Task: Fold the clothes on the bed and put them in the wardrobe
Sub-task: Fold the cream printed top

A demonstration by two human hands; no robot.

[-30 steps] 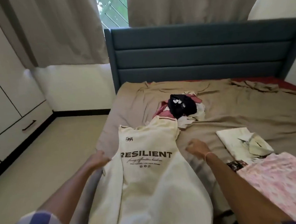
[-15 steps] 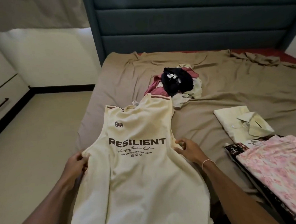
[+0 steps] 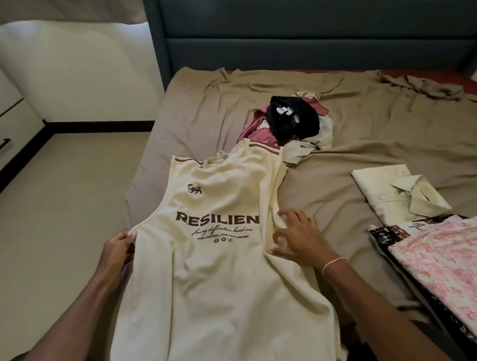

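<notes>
- Now R hand [image 3: 299, 238] grips tank top [image 3: 224, 279] by its R edge, tucked inward vs. a sec ago; print's "T" hidden.
- L hand [image 3: 121, 243] pinches L armhole; top flat on bed [image 3: 369, 150], side fold starting.

Brown-sheeted bed [image 3: 368, 133] with cream vest [image 3: 223, 265], crumpled clothes pile [image 3: 292, 121], folded shirts [image 3: 394, 193].
</notes>
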